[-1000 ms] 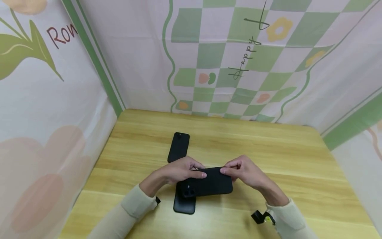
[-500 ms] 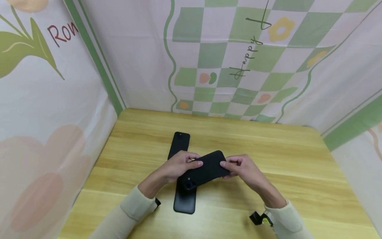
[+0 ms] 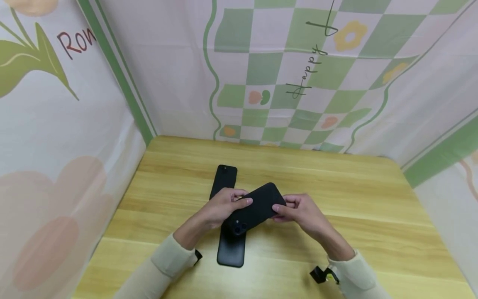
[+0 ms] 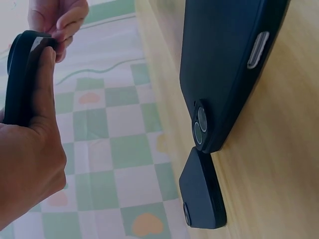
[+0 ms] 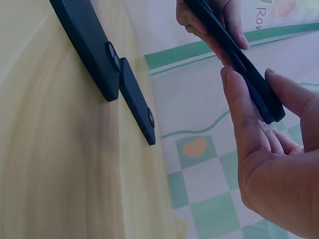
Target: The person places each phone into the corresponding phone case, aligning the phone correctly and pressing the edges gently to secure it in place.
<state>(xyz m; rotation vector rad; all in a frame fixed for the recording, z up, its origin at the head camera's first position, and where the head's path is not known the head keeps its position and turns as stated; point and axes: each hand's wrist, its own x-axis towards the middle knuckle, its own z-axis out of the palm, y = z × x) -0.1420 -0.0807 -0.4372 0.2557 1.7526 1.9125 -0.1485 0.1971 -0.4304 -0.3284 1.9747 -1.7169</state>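
Note:
Both hands hold a black phone in a matte case (image 3: 261, 205), its back and camera lenses facing up in the head view. It is tilted, with the camera end lower left. My left hand (image 3: 221, 209) grips it near the camera end, thumb on the back and fingers beneath. My right hand (image 3: 304, 214) pinches the other end between thumb and fingers. In the right wrist view a narrow slot shows along the held phone's edge (image 5: 244, 67). Below it a second black phone (image 3: 231, 251) lies on the table, partly covered in the head view. A third black phone (image 3: 225, 179) lies beyond the left hand.
The wooden table (image 3: 354, 199) carries the two lying phones end to end. A fabric curtain (image 3: 179, 74) with green checks hangs behind the table and at its sides. A black wrist camera mount (image 3: 319, 275) juts from the right sleeve (image 3: 354, 274).
The held phone has turned from nearly level to a slant, its right end swinging up and away. My right hand has shifted slightly left along with it. The two lying phones have stayed put.

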